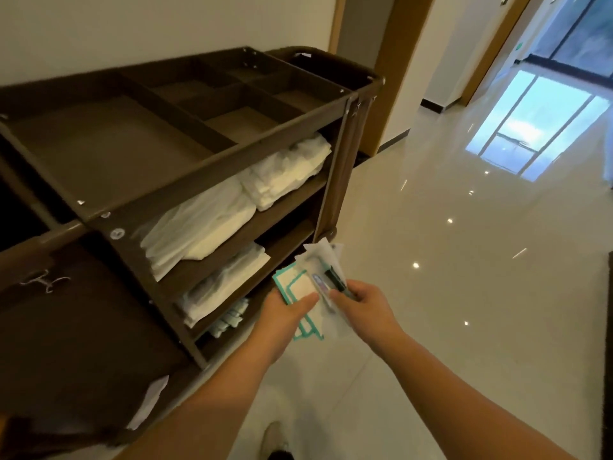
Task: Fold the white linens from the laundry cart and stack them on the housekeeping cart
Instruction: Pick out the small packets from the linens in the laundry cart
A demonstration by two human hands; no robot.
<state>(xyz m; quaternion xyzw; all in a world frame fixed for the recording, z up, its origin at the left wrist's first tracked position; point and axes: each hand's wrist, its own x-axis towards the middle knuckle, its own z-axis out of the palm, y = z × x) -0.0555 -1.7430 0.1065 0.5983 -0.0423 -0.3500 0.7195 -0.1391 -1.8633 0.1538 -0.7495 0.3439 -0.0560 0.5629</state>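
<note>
Head view: housekeeping cart point(199, 167) at 10 o'clock, folded white linens point(205, 224) stacked on its middle shelf. At 6 o'clock, left hand point(285, 313) pinches teal-edged packets point(300, 287); right hand point(368, 303) grips slim wrapped items point(332, 279). Judgement: stow these first, freeing both hands for folding.

Small packets held in both hands beside the cart.

The cart point(185, 171) is seen from 9 to 12 o'clock, its top tray divided into compartments; folded linens point(285, 167) are stacked on the upper shelf, with more on the one below. Just below centre, toward 6 o'clock, green-edged packets point(296, 288) are pinched under the thumb of the left hand point(282, 313), and a dark stick point(333, 277) in clear wrap is gripped by the right hand point(363, 305). A glossy floor point(464, 260) is spread toward 3 o'clock.
</note>
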